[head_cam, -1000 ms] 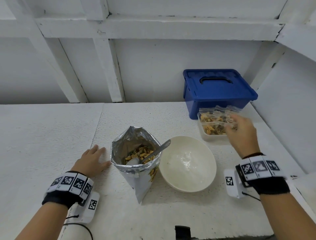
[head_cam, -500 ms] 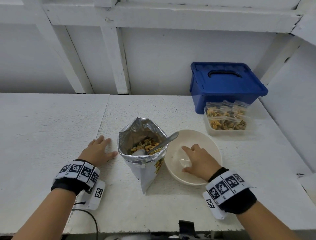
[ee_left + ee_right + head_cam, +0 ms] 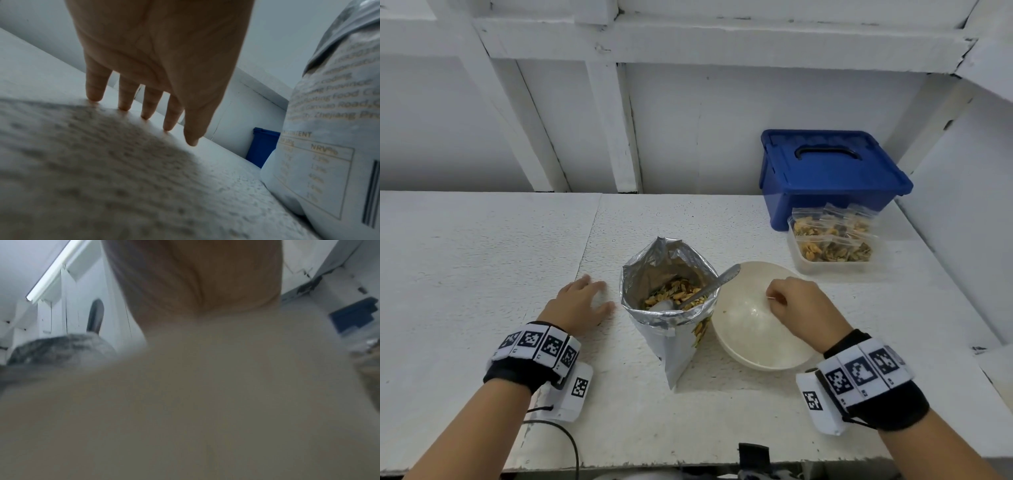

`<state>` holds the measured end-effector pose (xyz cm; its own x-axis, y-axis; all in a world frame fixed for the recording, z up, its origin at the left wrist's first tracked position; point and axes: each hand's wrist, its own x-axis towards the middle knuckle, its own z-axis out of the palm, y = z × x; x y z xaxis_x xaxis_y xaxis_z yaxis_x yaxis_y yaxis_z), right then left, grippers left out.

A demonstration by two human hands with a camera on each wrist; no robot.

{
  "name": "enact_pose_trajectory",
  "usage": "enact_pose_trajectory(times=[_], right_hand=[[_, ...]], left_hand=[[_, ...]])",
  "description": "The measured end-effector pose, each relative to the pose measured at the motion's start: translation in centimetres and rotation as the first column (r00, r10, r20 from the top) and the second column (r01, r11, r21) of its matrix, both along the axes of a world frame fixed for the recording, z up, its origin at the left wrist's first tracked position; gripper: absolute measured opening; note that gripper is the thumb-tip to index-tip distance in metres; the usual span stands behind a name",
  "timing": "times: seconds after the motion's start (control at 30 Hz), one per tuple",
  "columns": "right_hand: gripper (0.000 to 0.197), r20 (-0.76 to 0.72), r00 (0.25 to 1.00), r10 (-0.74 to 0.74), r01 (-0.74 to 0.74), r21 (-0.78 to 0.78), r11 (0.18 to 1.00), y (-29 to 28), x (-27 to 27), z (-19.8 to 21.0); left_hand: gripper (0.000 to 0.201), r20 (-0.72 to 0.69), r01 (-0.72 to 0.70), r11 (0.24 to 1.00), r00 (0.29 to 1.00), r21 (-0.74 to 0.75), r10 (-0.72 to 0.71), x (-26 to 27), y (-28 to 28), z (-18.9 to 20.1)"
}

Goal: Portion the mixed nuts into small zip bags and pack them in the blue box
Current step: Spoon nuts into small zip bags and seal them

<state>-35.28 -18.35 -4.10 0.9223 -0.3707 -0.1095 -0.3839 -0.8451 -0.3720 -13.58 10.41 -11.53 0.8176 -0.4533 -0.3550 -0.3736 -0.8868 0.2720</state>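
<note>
White counter (image 3: 482,257): foil nut bag (image 3: 671,329) upright, mouth up; left hand (image 3: 582,305) flat, right hand (image 3: 801,308) pinching empty zip bag (image 3: 760,305).

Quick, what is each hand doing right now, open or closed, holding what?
Left hand: open, fingers spread flat on the table.
Right hand: closed, pinching an empty zip bag over the bowl.

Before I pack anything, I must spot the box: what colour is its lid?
Blue, like the box itself; clearest in the head view.

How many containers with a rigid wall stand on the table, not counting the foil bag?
3: the blue box at the back right, the clear tub of filled zip bags before it, and the white bowl beside the foil bag.
</note>
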Motion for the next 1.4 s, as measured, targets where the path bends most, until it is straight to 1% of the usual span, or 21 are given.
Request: enact_pose_trajectory(times=[0.1, 0.17, 0.2, 0.23, 0.3, 0.37, 0.4, 0.47, 0.53, 0.67, 0.7, 0.8, 0.9, 0.97, 1.0, 1.07, 1.13, 1.2, 1.27, 1.33, 1.4], right_hand=[[0.005, 0.131, 0.991, -0.008, 0.007, 0.009, 1.000, -0.4, -0.9, 2.2], [0.002, 0.244, 0.970, 0.013, -0.009, -0.017, 1.000, -0.5, -1.2, 3.7], [0.003, 0.320, 0.947, 0.041, -0.023, -0.059, 0.998, -0.4, -1.2, 4.5], [0.003, 0.411, 0.908, 0.080, -0.037, -0.112, 0.993, -0.1, -1.1, 5.3], [0.007, 0.574, 0.799, 0.182, -0.079, -0.200, 0.977, 0.7, -0.6, 6.9], [0.017, 0.648, 0.713, 0.268, -0.136, -0.247, 0.959, 1.8, 0.1, 7.8], [0.015, 0.664, 0.681, 0.308, -0.164, -0.272, 0.948, 2.5, 0.6, 8.0], [0.008, 0.679, 0.628, 0.381, -0.202, -0.331, 0.922, 3.8, 1.4, 8.0], [0.008, 0.688, 0.587, 0.427, -0.232, -0.363, 0.903, 5.0, 2.0, 7.7], [0.012, 0.708, 0.532, 0.464, -0.265, -0.381, 0.886, 6.6, 2.8, 7.1], [0.013, 0.710, 0.526, 0.468, -0.265, -0.386, 0.884, 6.8, 2.9, 6.9], [0.019, 0.707, 0.533, 0.465, -0.282, -0.370, 0.885, 7.0, 3.1, 6.7], [0.028, 0.760, 0.530, 0.376, -0.326, -0.227, 0.918, 7.0, 3.1, 6.8], [0.031, 0.797, 0.519, 0.307, -0.331, -0.144, 0.933, 6.9, 3.0, 7.2], [0.032, 0.800, 0.528, 0.285, -0.318, -0.124, 0.940, 6.8, 3.0, 7.3], [0.033, 0.761, 0.593, 0.263, -0.304, -0.090, 0.948, 6.7, 3.0, 7.7], [0.029, 0.691, 0.677, 0.253, -0.319, -0.034, 0.947, 6.7, 3.3, 7.9], [0.017, 0.652, 0.729, 0.206, -0.321, 0.059, 0.945, 6.8, 3.3, 8.0], [0.006, 0.645, 0.752, 0.135, -0.307, 0.161, 0.938, 7.1, 3.1, 8.3], [0.004, 0.650, 0.757, 0.061, -0.293, 0.255, 0.921, 7.3, 2.9, 8.7], [0.006, 0.647, 0.763, -0.008, -0.266, 0.325, 0.908, 7.6, 2.9, 9.0]], left_hand=[[0.049, 0.114, 0.046, 0.996, 0.993, -0.071, -0.038, -0.7, -0.2, 1.9], [0.045, 0.205, 0.090, 0.980, 0.977, -0.175, -0.053, -1.0, -0.6, 3.9], [0.043, 0.245, 0.116, 0.965, 0.968, -0.235, -0.057, -1.2, -0.9, 5.2], [0.042, 0.286, 0.151, 0.945, 0.956, -0.290, -0.065, -1.5, -1.2, 6.5], [0.038, 0.381, 0.239, 0.893, 0.921, -0.380, -0.084, -2.2, -2.1, 9.3], [0.033, 0.470, 0.330, 0.822, 0.878, -0.464, -0.087, -3.3, -3.1, 12.0], [0.030, 0.493, 0.360, 0.783, 0.866, -0.508, -0.078, -3.9, -3.6, 13.1], [0.032, 0.469, 0.381, 0.702, 0.880, -0.602, -0.075, -5.1, -4.4, 15.0], [0.038, 0.401, 0.372, 0.630, 0.910, -0.682, -0.103, -6.4, -5.1, 16.3], [0.041, 0.242, 0.276, 0.590, 0.960, -0.759, -0.138, -7.9, -5.9, 16.9], [0.036, 0.193, 0.230, 0.576, 0.973, -0.784, -0.126, -8.0, -6.0, 16.8], [0.011, 0.060, 0.116, 0.508, 0.990, -0.853, -0.125, -7.8, -5.9, 16.5], [0.017, 0.080, 0.149, 0.494, 0.984, -0.857, -0.158, -7.6, -5.5, 16.1], [0.016, 0.116, 0.196, 0.513, 0.976, -0.836, -0.183, -7.6, -5.5, 16.1], [0.014, 0.143, 0.228, 0.528, 0.970, -0.818, -0.198, -7.8, -5.5, 16.1], [0.009, 0.200, 0.295, 0.540, 0.953, -0.788, -0.229, -8.1, -5.6, 16.1], [0.007, 0.239, 0.334, 0.526, 0.940, -0.782, -0.242, -8.4, -5.8, 16.1], [0.013, 0.271, 0.353, 0.526, 0.935, -0.773, -0.230, -8.6, -6.0, 16.1], [0.025, 0.328, 0.371, 0.558, 0.927, -0.742, -0.181, -8.7, -6.2, 15.8], [0.035, 0.453, 0.435, 0.591, 0.882, -0.679, -0.129, -8.8, -6.3, 15.7], [0.050, 0.557, 0.505, 0.618, 0.820, -0.603, -0.128, -8.9, -6.4, 15.6]])
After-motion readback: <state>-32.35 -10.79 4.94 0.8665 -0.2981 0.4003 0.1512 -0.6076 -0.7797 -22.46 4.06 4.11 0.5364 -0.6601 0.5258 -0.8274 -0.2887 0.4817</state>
